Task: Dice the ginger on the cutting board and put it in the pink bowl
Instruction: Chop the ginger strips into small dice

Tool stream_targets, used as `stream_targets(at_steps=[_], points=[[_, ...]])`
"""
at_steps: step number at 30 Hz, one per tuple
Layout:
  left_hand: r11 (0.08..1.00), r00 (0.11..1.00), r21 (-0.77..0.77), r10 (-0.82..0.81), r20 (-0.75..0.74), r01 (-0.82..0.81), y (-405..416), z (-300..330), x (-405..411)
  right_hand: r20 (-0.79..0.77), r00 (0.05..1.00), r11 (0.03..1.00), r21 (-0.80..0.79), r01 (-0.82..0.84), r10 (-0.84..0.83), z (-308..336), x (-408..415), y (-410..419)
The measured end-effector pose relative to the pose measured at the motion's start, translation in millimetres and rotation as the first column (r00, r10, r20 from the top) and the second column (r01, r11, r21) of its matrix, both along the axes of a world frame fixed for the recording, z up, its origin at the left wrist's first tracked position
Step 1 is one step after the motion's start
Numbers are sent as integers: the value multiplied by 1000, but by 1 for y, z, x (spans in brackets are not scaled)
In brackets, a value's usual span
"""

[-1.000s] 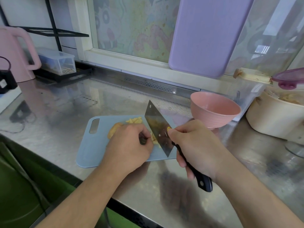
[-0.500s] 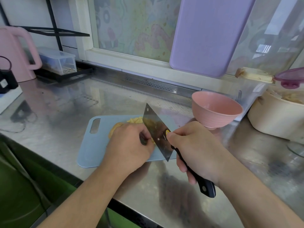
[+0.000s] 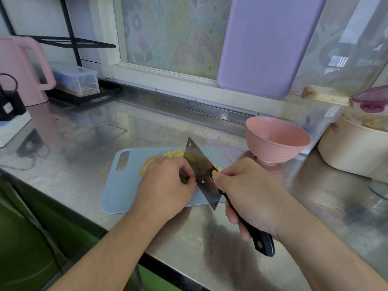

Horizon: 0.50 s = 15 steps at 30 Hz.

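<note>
1. Head view looks down on a steel counter (image 3: 210, 238) where a blue board (image 3: 117, 185) lies with its handle slot to the left.
2. Ginger (image 3: 150, 163) sits on the board: an uncut lump at the left, pale cut pieces (image 3: 173, 153) just behind it, partly hidden by the blade.
3. Left hand (image 3: 165, 185) rests on the ginger, fingers curled down over it, knuckles touching the flat of the blade.
4. Right hand (image 3: 249, 192) grips the cleaver (image 3: 201, 171) by its black handle; fingers wrap the handle, thumb and forefinger pinch the blade near its heel.
5. Blade stands tilted over the board, edge down among the ginger, with bits stuck to its face.
6. Pink bowl (image 3: 277, 141) stands on the counter just right of the board, behind the right hand; nothing shows inside it.
7. Further off: a lilac board (image 3: 266, 43) leaning on the window, a cream pot (image 3: 352, 152) at right, a pink kettle (image 3: 21, 68) at left.
</note>
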<state>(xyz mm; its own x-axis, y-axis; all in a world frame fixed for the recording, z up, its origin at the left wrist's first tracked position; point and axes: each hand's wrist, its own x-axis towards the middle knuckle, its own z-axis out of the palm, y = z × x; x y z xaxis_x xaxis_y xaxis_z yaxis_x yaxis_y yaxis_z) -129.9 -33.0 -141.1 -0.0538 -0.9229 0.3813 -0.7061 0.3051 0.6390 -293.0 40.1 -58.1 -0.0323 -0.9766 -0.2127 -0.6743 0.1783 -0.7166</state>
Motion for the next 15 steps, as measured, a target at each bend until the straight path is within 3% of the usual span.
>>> stream_targets(at_steps=[15], points=[[999,998,15,33,-51,-32,4,4,0,68,997,997,-61,36,-32,7,-7,-2]])
